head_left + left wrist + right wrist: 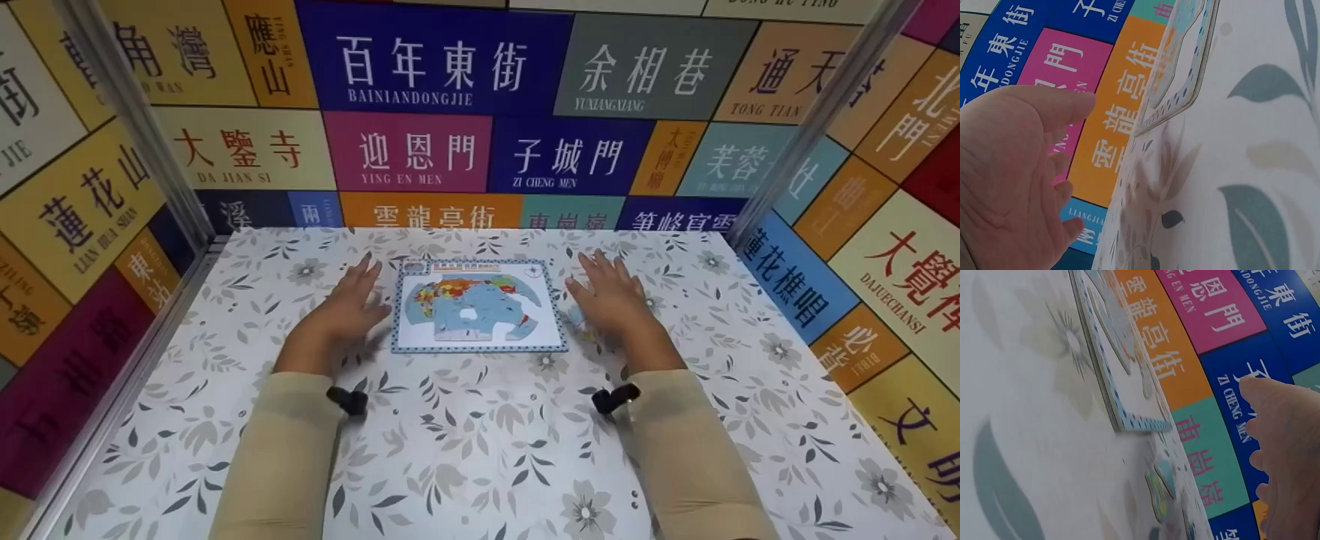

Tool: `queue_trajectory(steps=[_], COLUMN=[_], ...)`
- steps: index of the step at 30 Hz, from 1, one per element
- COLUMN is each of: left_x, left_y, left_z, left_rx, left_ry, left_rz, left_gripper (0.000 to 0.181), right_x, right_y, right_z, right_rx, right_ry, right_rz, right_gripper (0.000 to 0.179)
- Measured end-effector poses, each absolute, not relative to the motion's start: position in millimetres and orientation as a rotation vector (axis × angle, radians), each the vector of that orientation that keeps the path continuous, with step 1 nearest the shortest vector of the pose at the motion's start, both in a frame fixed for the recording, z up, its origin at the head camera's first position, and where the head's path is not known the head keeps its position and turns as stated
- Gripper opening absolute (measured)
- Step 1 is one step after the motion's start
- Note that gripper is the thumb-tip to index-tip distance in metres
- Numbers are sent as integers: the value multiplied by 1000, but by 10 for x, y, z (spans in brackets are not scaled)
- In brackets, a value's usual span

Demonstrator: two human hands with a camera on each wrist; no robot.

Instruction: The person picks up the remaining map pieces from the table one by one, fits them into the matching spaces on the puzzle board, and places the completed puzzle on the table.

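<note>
A world map jigsaw puzzle lies flat in its board, whose dotted blue border [480,348] faces me in the head view. Coloured land and blue sea pieces [450,300] sit in it, and white backing shows around them. To the left of the board is my left hand [345,304], its fingers spread and nothing in it. My right hand [615,300] is on the other side, also spread and holding nothing. Loose puzzle pieces [1158,498] lie on the table beside the board's right edge, partly hidden by that hand in the head view.
The table [465,450] has a white cover printed with grey leaves and flowers. Panels with street names [412,150] stand behind it and on both sides. Metal posts [795,135] rise at the back corners.
</note>
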State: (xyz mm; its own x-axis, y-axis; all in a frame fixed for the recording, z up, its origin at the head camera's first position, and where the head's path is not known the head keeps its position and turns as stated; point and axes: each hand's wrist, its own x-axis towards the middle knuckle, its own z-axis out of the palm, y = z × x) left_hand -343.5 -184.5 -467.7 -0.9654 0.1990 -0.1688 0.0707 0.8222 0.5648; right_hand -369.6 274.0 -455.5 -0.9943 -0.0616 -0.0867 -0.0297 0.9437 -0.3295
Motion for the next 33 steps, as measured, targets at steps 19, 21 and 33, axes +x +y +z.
queue_trajectory(steps=[19,21,33], left_x=[-3319,-3320,-3317], left_y=[-1830,-1830,-1810], left_z=[-4762,-4765,-4791], left_rx=[254,276,269], left_ry=[2498,2500,2548], left_rz=[939,902,732], left_gripper=[94,92,88], right_x=[-3674,-3681,-3650], right_y=[3068,3087,3293], right_z=[-4544,-4544,-4565], right_rx=[3,17,-53], right_ry=[2980,2968,2956], right_rz=[-636,-657,-832], right_gripper=[75,79,74])
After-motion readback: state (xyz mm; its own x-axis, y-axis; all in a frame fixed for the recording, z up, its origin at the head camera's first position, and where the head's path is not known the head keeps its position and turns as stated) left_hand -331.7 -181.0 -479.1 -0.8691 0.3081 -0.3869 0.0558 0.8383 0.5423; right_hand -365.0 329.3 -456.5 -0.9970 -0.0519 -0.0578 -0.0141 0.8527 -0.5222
